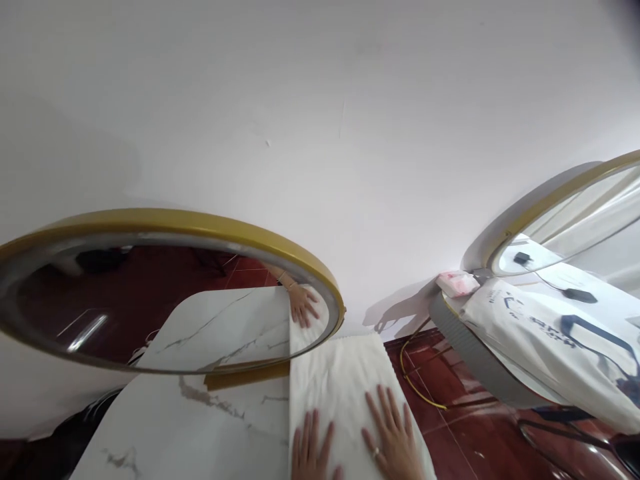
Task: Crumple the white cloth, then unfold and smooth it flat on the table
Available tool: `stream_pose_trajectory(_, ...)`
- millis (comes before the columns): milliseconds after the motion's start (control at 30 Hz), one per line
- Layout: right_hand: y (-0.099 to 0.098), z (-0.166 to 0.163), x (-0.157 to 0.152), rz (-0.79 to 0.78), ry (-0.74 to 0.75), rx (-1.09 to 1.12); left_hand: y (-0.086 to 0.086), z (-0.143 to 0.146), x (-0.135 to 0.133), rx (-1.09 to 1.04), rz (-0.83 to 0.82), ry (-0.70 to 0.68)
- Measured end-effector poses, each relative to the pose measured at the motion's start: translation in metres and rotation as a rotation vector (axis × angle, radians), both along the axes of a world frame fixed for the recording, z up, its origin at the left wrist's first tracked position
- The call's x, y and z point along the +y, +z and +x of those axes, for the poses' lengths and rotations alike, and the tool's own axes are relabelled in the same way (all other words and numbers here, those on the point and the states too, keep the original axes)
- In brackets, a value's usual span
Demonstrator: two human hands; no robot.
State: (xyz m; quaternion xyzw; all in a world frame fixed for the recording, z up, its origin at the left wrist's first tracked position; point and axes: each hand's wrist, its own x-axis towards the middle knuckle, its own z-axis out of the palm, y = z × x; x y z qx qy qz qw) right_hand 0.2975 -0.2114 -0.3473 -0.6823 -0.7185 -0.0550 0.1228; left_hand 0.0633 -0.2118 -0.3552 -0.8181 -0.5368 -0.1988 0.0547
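A white cloth point(345, 373) lies spread along the right side of a white marble-patterned table point(215, 427). My left hand point(314, 450) rests flat on the cloth at the bottom of the view, fingers stretched out and wrist out of frame. To its right, my right hand point(393, 437) also lies flat on the cloth with its fingers spread and a ring on one finger. Neither hand grips anything. The cloth's far end reaches the wall beneath the mirror, and its right side hangs at the table's edge.
A large gold-framed mirror point(240, 230) stands at the table's back and reflects one hand on the cloth. At right, a second table point(465, 360) bears a tissue pack point(457, 283) and a printed white cloth bag point(540, 340), beside another mirror point(565, 193). Red tiled floor point(450, 433) lies between.
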Motion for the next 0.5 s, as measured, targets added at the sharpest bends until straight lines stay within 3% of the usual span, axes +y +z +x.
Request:
stream_pose_trajectory(133,0.025,0.013,0.063,-0.021,-0.026,0.009,0.040,0.018,0.054,-0.024,-0.064,-0.057)
stream_pose_trajectory(267,0.028,0.025,0.109,-0.078,-0.040,0.014,0.048,0.036,0.096,-0.096,-0.093,-0.047)
stream_pose_trajectory(367,0.026,0.027,0.113,-0.080,-0.044,0.022,0.049,0.040,0.100,-0.105,-0.111,-0.041)
stream_pose_trajectory(500,0.026,0.021,0.074,-0.022,-0.027,0.042,0.057,0.028,0.072,-0.113,-0.100,-0.063)
